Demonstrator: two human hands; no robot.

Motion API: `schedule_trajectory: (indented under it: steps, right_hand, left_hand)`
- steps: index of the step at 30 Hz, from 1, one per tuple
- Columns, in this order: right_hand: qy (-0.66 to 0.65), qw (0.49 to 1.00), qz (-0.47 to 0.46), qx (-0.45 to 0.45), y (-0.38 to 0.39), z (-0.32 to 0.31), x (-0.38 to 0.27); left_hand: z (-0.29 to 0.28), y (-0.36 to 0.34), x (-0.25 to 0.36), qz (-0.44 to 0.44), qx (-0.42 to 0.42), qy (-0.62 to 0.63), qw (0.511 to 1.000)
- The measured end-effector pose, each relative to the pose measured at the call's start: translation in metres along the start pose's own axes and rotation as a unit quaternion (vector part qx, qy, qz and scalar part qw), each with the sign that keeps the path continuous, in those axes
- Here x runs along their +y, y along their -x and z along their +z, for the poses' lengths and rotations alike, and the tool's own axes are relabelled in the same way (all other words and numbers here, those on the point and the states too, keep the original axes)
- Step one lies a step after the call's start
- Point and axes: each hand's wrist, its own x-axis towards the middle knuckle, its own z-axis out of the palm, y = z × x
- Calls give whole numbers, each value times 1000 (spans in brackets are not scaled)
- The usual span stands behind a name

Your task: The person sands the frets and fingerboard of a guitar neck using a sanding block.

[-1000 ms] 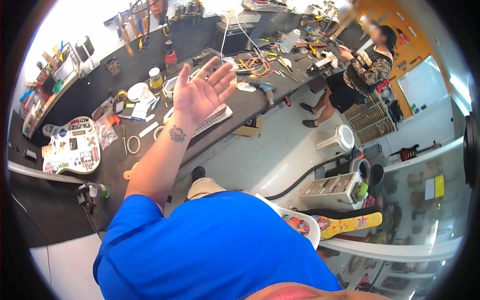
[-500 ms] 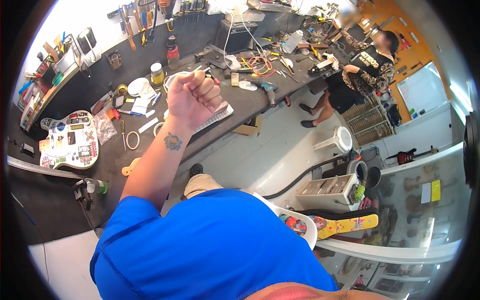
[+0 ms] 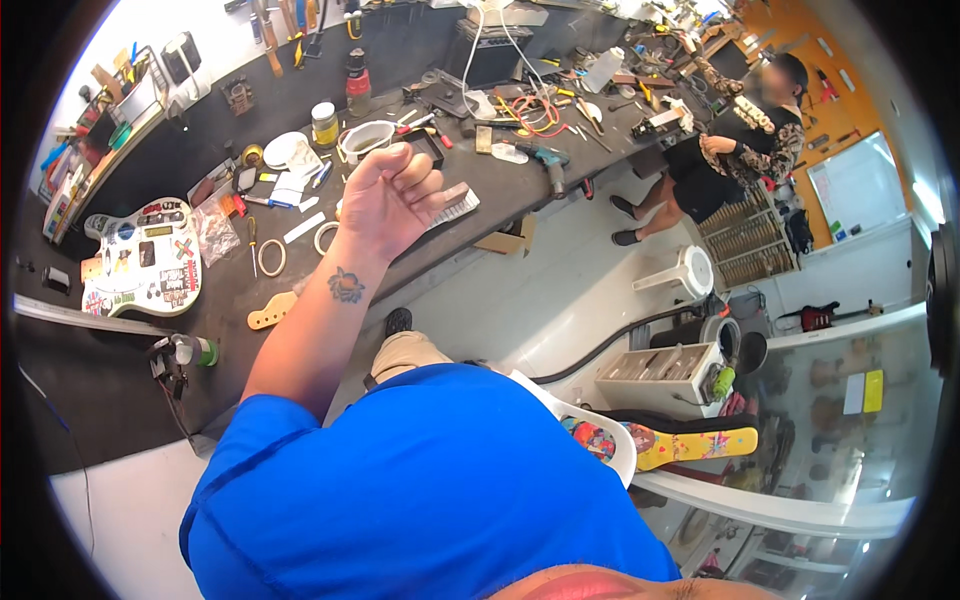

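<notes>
My left hand (image 3: pixel 393 200) is raised above the near edge of the dark workbench (image 3: pixel 225 310), its fingers curled into a loose fist with nothing showing in them. Behind it a white oval container (image 3: pixel 366 140) shows, and a pale ribbed strip (image 3: pixel 455 208) lies just to its right. Below my forearm a pale wooden guitar headstock (image 3: pixel 270 312) sticks out, the rest covered by the arm. To the left are a ring of tape (image 3: pixel 271 257), a screwdriver (image 3: pixel 252 240) and a white sticker-covered guitar body (image 3: pixel 150 262). My right hand is out of view.
A teal power drill (image 3: pixel 553 168) lies near the bench's front edge, with cables and hand tools around it. A person (image 3: pixel 745 145) stands at the far right end. On the floor are a white stool (image 3: pixel 682 275), a black hose (image 3: pixel 610 350) and a drawer cabinet (image 3: pixel 660 378).
The whole view has shifted slightly, so the bench sits a little farther right in the picture. More of the white oval container shows behind my left hand, which stays in a fist.
</notes>
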Motion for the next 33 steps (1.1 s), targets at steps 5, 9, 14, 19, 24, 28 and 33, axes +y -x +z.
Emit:
schedule_trajectory:
  steps: [5,9,14,19,24,28,33]
  right_hand:
    - [-773,604,168,99,-16,-142,-154]
    - [-924,364,-88,76,-17,-271,-253]
    - [-928,304,-212,33,1,-358,-319]
    - [-927,318,-162,115,9,-382,-338]
    - [-936,303,-161,77,-2,-371,-312]
    - [-912,347,-217,31,-6,-360,-290]
    - [-890,386,-242,22,-8,-360,-288]
  left_hand:
    - [-18,28,-12,16,148,-10,989]
    - [-13,21,-22,-16,179,11,984]
    - [-21,6,-47,-78,123,65,987]
    - [10,2,-70,-74,194,32,978]
    - [-16,4,-65,-129,91,76,985]
    - [-7,2,-68,-115,186,37,975]
    - [-16,1,-67,-145,106,46,983]
